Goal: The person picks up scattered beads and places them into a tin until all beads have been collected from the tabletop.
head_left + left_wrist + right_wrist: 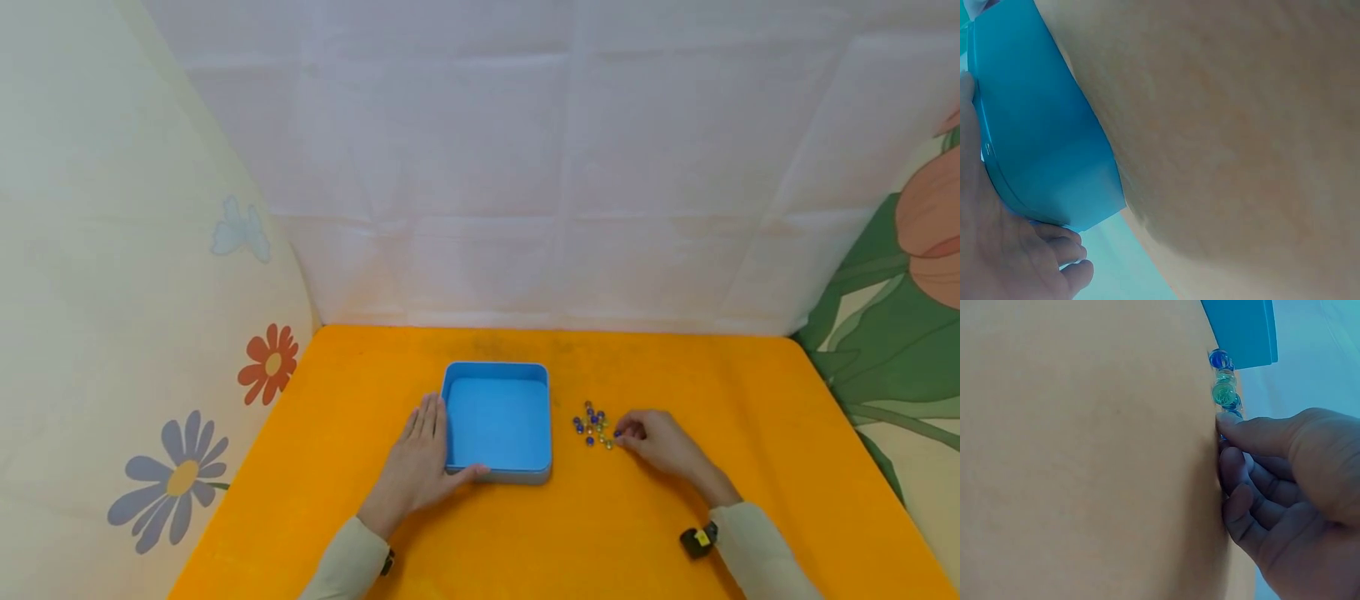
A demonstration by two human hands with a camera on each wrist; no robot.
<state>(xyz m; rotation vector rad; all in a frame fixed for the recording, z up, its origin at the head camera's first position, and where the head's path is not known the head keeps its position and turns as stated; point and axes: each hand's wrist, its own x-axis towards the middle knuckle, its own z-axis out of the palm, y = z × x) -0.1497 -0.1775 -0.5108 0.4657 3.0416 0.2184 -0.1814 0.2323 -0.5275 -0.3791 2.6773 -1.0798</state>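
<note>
A square blue box (498, 423) with an open top sits on the table. Against its left side lie the straight fingers of my left hand (420, 458), and the thumb reaches along the front edge. The left wrist view has the outer wall of the box (1047, 125) beside that hand. To the right of the box is a loose cluster of glass marbles (590, 425), in blue, amber and pale green-yellow. At the cluster's right edge, my right hand (660, 442) pinches a blue marble (618, 433) between thumb and index finger. Fingers partly hide this marble in the right wrist view.
The table (637, 533) has an orange-yellow cover. A white cloth (480, 167) hangs behind it. Flower-printed cloths stand at the left (180, 479) and right (900, 333). A dark band with a small device (699, 540) is on my right wrist.
</note>
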